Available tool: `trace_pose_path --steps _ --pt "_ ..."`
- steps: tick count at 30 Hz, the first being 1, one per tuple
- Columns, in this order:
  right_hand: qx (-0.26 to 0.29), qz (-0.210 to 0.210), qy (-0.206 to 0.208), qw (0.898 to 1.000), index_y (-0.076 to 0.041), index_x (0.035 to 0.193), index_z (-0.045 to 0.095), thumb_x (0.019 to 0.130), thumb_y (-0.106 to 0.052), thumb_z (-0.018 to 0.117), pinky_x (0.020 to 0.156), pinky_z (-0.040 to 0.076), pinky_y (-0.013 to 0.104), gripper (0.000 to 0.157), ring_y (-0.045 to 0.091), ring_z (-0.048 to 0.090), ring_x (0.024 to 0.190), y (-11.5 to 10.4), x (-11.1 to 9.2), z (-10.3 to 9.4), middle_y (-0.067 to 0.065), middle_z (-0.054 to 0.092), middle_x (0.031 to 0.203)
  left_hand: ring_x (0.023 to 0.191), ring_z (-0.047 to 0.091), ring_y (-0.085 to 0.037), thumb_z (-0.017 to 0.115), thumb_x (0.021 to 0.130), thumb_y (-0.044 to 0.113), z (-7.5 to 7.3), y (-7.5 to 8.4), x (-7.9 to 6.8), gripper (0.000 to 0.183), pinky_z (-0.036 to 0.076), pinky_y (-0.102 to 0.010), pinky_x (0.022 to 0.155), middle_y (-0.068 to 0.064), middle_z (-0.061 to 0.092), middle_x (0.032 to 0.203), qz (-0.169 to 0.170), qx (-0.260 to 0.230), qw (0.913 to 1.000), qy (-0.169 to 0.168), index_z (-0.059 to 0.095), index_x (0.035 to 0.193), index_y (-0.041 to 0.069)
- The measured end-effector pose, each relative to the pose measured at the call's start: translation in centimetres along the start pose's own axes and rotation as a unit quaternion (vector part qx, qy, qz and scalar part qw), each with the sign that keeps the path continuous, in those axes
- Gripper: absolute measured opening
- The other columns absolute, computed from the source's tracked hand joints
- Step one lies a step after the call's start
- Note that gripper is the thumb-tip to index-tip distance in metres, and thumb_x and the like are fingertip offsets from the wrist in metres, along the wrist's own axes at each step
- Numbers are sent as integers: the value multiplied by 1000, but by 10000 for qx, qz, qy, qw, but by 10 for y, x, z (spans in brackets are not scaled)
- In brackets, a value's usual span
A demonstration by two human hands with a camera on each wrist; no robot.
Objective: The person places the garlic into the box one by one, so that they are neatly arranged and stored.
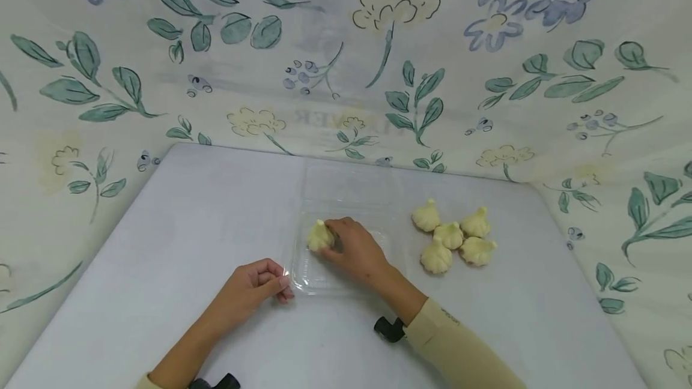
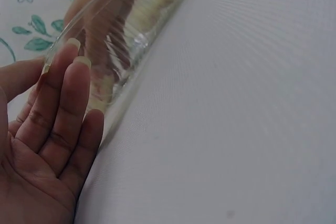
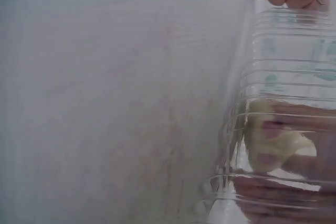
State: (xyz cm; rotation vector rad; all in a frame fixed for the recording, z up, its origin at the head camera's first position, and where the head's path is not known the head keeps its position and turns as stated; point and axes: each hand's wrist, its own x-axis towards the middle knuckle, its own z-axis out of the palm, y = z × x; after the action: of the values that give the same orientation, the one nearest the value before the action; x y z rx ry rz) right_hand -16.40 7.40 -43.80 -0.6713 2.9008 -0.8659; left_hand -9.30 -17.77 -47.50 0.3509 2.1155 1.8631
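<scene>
A clear plastic container [image 1: 310, 287] with its lid [image 1: 346, 185] folded back lies on the table. My right hand [image 1: 359, 251] reaches into it and grips a garlic bulb [image 1: 320, 236] near its left side. Through the container's ribbed wall, the right wrist view shows the same garlic bulb [image 3: 270, 140] against the fingers. At the container's near left corner, my left hand [image 1: 259, 284] pinches the rim between thumb and fingers. The left wrist view shows that hand [image 2: 52, 124] with its fingertips against the clear wall [image 2: 131, 45].
Several more garlic bulbs [image 1: 449, 236] sit in a loose cluster to the right of the container. They stand on a white table [image 1: 216, 197], with floral cloth [image 1: 335, 47] hanging behind and at the sides. Black devices [image 1: 389, 329] are on both wrists.
</scene>
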Motion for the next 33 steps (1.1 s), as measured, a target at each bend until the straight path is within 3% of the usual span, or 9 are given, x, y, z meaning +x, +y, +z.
trace_pose_path --steps 4,7,15,23,33 --pt "-107 89 22 9999 -12 142 63 95 -34 80 91 54 39 55 20 63 107 -1 0 2 9 65 126 83 75 -26 69 103 17 -1 0 0 22 58 -29 80 -11 77 88 30 -35 10000 -15 63 102 -4" --pt "-67 194 43 9998 -8 141 62 95 -31 80 87 54 37 54 18 63 102 -1 0 3 8 67 123 83 75 -26 69 103 17 -1 1 0 22 58 -29 81 -12 77 88 27 -60 10000 -36 63 102 -5" --pt "240 558 41 9981 -8 130 58 97 -25 79 74 51 31 42 13 58 84 -4 0 2 2 68 98 85 74 -24 67 104 18 0 2 -1 23 57 -28 83 -12 76 88 12 -57 10000 -64 62 103 -4" --pt "36 293 121 9995 -7 126 68 96 -23 80 79 53 28 36 13 61 91 -1 0 4 5 68 118 85 74 -23 66 104 14 0 0 0 20 57 -28 83 -12 76 88 96 -77 9999 -101 62 103 -5" --pt "289 434 218 9984 -6 126 67 96 -20 78 85 56 33 35 17 67 97 -2 0 4 7 70 117 84 75 -23 65 104 11 -1 -2 1 16 58 -28 81 -10 76 88 155 53 9998 -97 63 103 -5"
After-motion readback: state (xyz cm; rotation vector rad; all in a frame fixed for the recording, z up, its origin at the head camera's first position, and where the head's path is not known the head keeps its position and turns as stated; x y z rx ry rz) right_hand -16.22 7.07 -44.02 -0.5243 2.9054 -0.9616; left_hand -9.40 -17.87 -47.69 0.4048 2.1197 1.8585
